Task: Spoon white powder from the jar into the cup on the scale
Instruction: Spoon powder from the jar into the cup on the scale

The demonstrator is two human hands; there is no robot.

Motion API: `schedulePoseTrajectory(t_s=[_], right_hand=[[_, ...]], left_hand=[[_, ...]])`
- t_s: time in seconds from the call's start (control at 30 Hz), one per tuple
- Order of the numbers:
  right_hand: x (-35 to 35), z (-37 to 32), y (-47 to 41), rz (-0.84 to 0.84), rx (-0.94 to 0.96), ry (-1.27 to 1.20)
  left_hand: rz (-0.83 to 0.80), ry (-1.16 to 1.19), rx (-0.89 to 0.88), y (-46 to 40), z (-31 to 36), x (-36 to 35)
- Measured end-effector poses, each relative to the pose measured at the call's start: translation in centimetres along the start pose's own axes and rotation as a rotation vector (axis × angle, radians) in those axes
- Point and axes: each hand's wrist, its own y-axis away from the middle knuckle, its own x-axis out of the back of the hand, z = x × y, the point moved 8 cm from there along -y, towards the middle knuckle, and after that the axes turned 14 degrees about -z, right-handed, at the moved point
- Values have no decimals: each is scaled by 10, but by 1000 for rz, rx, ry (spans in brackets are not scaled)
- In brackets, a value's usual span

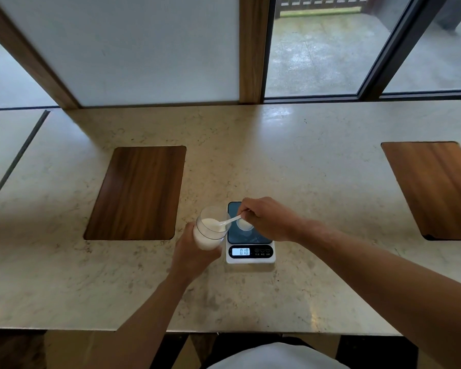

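white powder (210, 227) is being dug out of the clear jar (209, 230) with a small white plastic spoon (228, 221), and the bowl of the spoon is down in the powder. the jar is wrapped in the left hand (194, 251) and is held tipped toward the scale (250, 237), just beside its left edge. the thin end of the spoon is pinched in the fingers of the right hand (269, 218), which is held over the dark top of the scale. a small cup (245, 224) is sat on the scale under that hand, and it is partly hidden. a low number is shown on the little screen (241, 251), so only a bit of powder seems to be in the cup so far.

for this step to be done well, the spoon should be lifted flat and slow, so no powder is spilled on the marble counter (317, 161). the jar should be kept close to the cup, so the trip is short. the scale should not be bumped, or the number may be wrong
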Motion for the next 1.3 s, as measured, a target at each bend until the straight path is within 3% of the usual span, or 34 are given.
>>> schedulePoseTrajectory(t_s=[0.27,0.97,1.3], right_hand=[[4,8,-10,-75,-22,14],[27,-33,11,126,189,388],[9,-25,-2,-38,53,342]], left_hand=[[-24,-3,-6,1,2,-1],[-22,-28,-45,1,9,3],[-25,-49,-42,4,7,5]])
